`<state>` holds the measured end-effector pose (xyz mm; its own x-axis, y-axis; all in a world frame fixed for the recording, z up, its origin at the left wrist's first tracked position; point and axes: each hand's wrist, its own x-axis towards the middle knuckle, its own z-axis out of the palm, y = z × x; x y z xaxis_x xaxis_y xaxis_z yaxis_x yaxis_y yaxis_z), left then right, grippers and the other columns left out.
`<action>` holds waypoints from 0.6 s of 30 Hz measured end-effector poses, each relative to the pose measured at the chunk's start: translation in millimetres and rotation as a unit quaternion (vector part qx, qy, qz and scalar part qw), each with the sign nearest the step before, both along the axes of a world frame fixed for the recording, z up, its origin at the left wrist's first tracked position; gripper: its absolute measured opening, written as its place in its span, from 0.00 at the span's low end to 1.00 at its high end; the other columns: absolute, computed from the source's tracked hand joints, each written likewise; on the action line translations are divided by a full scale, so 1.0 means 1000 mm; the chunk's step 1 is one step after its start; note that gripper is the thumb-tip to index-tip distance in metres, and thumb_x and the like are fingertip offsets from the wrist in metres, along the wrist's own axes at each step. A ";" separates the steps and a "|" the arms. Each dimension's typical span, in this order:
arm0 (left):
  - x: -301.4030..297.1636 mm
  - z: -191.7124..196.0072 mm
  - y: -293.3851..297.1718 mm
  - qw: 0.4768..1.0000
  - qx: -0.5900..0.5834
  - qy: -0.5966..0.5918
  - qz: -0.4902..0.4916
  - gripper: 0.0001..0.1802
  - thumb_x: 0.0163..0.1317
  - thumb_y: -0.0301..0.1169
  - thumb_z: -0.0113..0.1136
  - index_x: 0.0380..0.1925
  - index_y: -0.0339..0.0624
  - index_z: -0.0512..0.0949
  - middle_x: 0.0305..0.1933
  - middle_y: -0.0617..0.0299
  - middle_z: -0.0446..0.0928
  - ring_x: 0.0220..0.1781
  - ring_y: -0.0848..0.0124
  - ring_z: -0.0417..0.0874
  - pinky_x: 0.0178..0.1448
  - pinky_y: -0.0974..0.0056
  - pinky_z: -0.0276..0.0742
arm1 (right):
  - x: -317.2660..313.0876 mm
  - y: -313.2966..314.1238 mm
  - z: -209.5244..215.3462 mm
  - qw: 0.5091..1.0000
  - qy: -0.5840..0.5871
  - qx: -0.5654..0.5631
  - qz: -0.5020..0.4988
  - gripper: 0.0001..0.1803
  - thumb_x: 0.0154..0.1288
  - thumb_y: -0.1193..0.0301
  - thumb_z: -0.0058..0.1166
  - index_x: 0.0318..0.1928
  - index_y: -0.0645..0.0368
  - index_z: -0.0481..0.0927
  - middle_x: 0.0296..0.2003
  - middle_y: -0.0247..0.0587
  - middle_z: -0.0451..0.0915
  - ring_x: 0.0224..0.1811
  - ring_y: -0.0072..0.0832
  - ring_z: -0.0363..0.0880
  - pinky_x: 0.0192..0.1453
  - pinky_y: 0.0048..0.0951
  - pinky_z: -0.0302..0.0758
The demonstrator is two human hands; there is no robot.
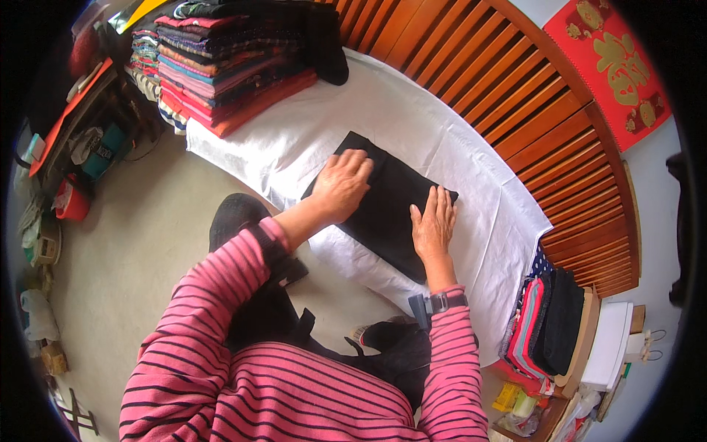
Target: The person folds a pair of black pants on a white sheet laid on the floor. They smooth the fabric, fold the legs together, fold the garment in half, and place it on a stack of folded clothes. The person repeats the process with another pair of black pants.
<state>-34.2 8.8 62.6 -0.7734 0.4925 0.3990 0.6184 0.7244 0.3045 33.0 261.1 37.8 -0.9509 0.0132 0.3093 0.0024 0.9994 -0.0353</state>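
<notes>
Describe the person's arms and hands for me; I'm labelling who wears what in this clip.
Both arms wear long pink sleeves with thin dark stripes. The left hand is bare, with a dark cuff showing at its wrist. The right hand is bare too, with a dark strap carrying a small grey device on its wrist.

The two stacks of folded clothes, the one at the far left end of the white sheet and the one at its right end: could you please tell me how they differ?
The left stack is clearly the bigger, while the right stack holds only a few pieces. The left stack's layers lie flat with a black garment on top; the right stack's pieces appear to stand on edge, beside the white sheet. Both hold folded pink, red and dark fabrics.
</notes>
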 end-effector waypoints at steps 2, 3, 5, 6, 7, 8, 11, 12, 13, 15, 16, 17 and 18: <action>-0.008 -0.007 0.010 0.999 -0.025 0.042 -0.021 0.35 0.62 0.45 0.62 0.65 0.42 0.67 0.70 0.54 0.65 0.73 0.57 0.62 0.72 0.49 0.59 | -0.010 -0.004 -0.003 1.000 0.005 -0.015 0.006 0.39 0.72 0.49 0.48 0.71 0.63 0.59 0.72 0.52 0.58 0.77 0.47 0.50 0.77 0.58 0.48; -0.012 -0.012 0.011 0.998 -0.054 0.033 -0.011 0.36 0.63 0.49 0.59 0.67 0.43 0.65 0.71 0.55 0.63 0.74 0.57 0.60 0.73 0.47 0.57 | -0.012 -0.004 -0.006 0.999 -0.043 -0.012 -0.025 0.41 0.71 0.45 0.47 0.72 0.60 0.59 0.73 0.51 0.57 0.77 0.46 0.49 0.77 0.59 0.47; -0.018 -0.023 0.010 0.992 -0.126 -0.022 0.003 0.40 0.65 0.56 0.53 0.70 0.45 0.63 0.74 0.56 0.60 0.77 0.58 0.57 0.75 0.44 0.53 | -0.014 0.000 -0.011 0.994 -0.091 -0.041 -0.054 0.42 0.72 0.40 0.41 0.73 0.58 0.57 0.74 0.50 0.55 0.78 0.45 0.48 0.77 0.60 0.46; -0.021 -0.028 0.009 0.993 -0.115 0.004 0.009 0.40 0.66 0.58 0.50 0.71 0.45 0.62 0.75 0.57 0.59 0.77 0.59 0.56 0.75 0.42 0.51 | -0.014 0.003 -0.013 0.991 -0.105 -0.047 -0.065 0.43 0.72 0.39 0.39 0.74 0.57 0.57 0.74 0.49 0.54 0.78 0.45 0.47 0.77 0.60 0.46; -0.023 -0.033 0.009 0.992 -0.124 -0.004 0.011 0.41 0.67 0.60 0.47 0.72 0.46 0.62 0.76 0.57 0.58 0.78 0.59 0.54 0.75 0.41 0.50 | -0.014 0.005 -0.017 0.993 -0.094 -0.047 -0.055 0.43 0.72 0.38 0.38 0.74 0.57 0.56 0.75 0.49 0.54 0.78 0.45 0.48 0.77 0.60 0.46; -0.025 -0.037 0.009 0.991 -0.133 -0.011 0.012 0.41 0.68 0.61 0.44 0.72 0.46 0.61 0.77 0.58 0.57 0.79 0.60 0.53 0.75 0.40 0.49 | -0.013 0.008 -0.020 0.994 -0.086 -0.053 -0.045 0.43 0.72 0.38 0.37 0.74 0.55 0.56 0.75 0.48 0.54 0.78 0.45 0.48 0.77 0.60 0.46; -0.029 -0.043 0.009 0.992 -0.125 -0.007 0.029 0.41 0.68 0.61 0.45 0.72 0.47 0.61 0.77 0.59 0.57 0.79 0.60 0.53 0.75 0.40 0.50 | -0.012 0.018 -0.028 0.994 -0.075 -0.066 -0.034 0.42 0.72 0.38 0.38 0.74 0.54 0.57 0.74 0.48 0.55 0.78 0.45 0.49 0.76 0.61 0.48; -0.031 -0.043 0.010 0.992 -0.122 -0.009 0.034 0.40 0.68 0.60 0.45 0.72 0.48 0.61 0.77 0.61 0.57 0.79 0.60 0.53 0.74 0.39 0.51 | -0.012 0.020 -0.030 0.995 -0.069 -0.070 -0.029 0.41 0.72 0.38 0.38 0.74 0.53 0.57 0.74 0.48 0.56 0.78 0.45 0.49 0.76 0.61 0.48; -0.030 -0.043 0.010 0.993 -0.114 -0.014 0.032 0.39 0.69 0.59 0.45 0.72 0.47 0.62 0.77 0.61 0.57 0.79 0.61 0.53 0.74 0.38 0.50 | -0.013 0.023 -0.030 0.996 -0.055 -0.068 -0.025 0.41 0.72 0.39 0.38 0.74 0.53 0.58 0.74 0.48 0.56 0.78 0.45 0.50 0.75 0.61 0.49; -0.032 -0.041 0.010 0.993 -0.108 -0.024 0.033 0.38 0.69 0.58 0.45 0.72 0.47 0.62 0.77 0.62 0.58 0.79 0.61 0.52 0.73 0.37 0.51 | -0.015 0.024 -0.030 0.996 -0.042 -0.082 -0.017 0.40 0.72 0.39 0.39 0.74 0.52 0.59 0.74 0.46 0.57 0.78 0.45 0.50 0.75 0.61 0.49; -0.032 -0.041 0.010 0.993 -0.108 -0.031 0.032 0.38 0.69 0.58 0.46 0.72 0.48 0.62 0.76 0.62 0.58 0.79 0.61 0.52 0.73 0.37 0.51 | -0.015 0.024 -0.029 0.994 -0.053 -0.090 -0.028 0.40 0.72 0.39 0.39 0.74 0.51 0.59 0.74 0.45 0.57 0.78 0.44 0.50 0.75 0.61 0.49; -0.033 -0.040 0.009 0.993 -0.109 -0.033 0.030 0.37 0.69 0.57 0.46 0.72 0.49 0.62 0.77 0.63 0.58 0.79 0.62 0.52 0.73 0.37 0.52 | -0.014 0.023 -0.026 0.994 -0.066 -0.083 -0.038 0.40 0.72 0.40 0.39 0.74 0.51 0.58 0.75 0.45 0.57 0.78 0.44 0.49 0.75 0.60 0.48; -0.032 -0.039 0.009 0.993 -0.109 -0.036 0.030 0.37 0.69 0.57 0.46 0.72 0.49 0.62 0.77 0.63 0.58 0.79 0.62 0.53 0.72 0.37 0.53 | -0.011 0.022 -0.023 0.992 -0.082 -0.088 -0.048 0.40 0.72 0.40 0.39 0.74 0.52 0.58 0.75 0.46 0.55 0.78 0.44 0.48 0.76 0.60 0.47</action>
<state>-66.4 17.6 23.8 -0.8264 0.5139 0.2303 0.5549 0.8127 0.1779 21.8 282.7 14.6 -0.9800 0.1464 0.1349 0.1177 0.9726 -0.2005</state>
